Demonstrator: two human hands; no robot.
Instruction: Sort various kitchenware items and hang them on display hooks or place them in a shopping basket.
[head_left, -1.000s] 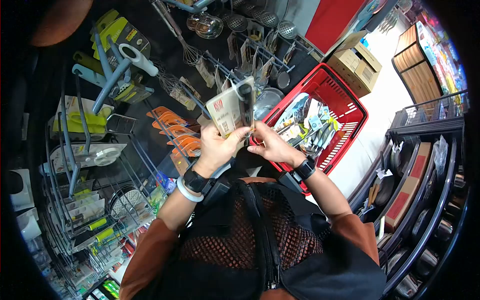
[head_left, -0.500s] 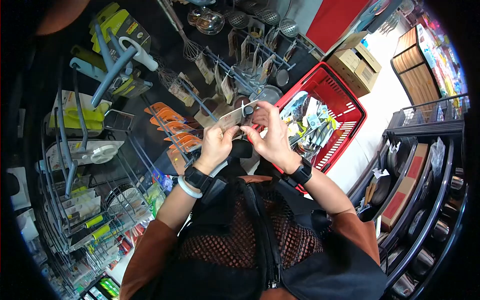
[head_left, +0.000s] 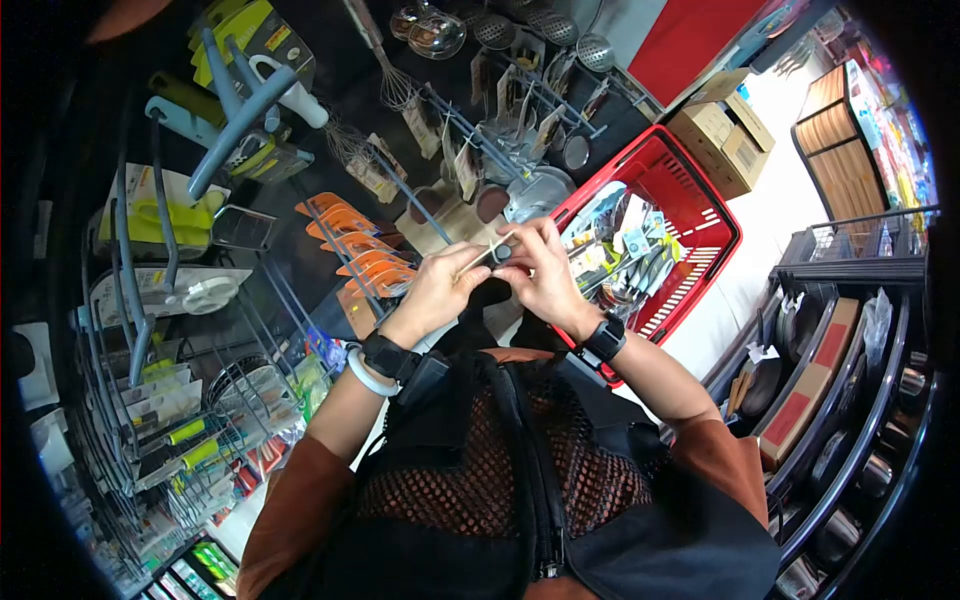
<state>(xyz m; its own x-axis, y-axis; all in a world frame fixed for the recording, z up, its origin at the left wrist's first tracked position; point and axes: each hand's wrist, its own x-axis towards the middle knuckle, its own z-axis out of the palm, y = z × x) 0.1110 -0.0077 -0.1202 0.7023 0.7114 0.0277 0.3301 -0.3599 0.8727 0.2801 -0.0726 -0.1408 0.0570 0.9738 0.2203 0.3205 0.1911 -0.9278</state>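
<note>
In front of my chest, both hands meet at a pale cardboard product card (head_left: pixel 486 257), now seen nearly edge-on. My left hand (head_left: pixel 438 292) pinches its near left end between thumb and fingers. At the other end, my right hand (head_left: pixel 543 280) has its fingers closed around the card's edge, beside a small dark round piece (head_left: pixel 502 253) and a thin white strip. What exactly the card carries is too small to make out. Just right of the hands stands a red shopping basket (head_left: pixel 727 262) with several packaged goods (head_left: pixel 640 245) inside.
Hooks ahead hold whisks (head_left: pixel 398 90), skimmers (head_left: pixel 595 52) and orange-carded items (head_left: pixel 350 240). Metal hooks and wire racks (head_left: pixel 140 330) jut out at left. An open cardboard box (head_left: pixel 722 145) lies beyond the basket. Shelves with pans (head_left: pixel 765 375) stand at right.
The card has turned from showing its printed face to nearly edge-on. Both hands stay on it, slightly lower. The view has shifted a little.
</note>
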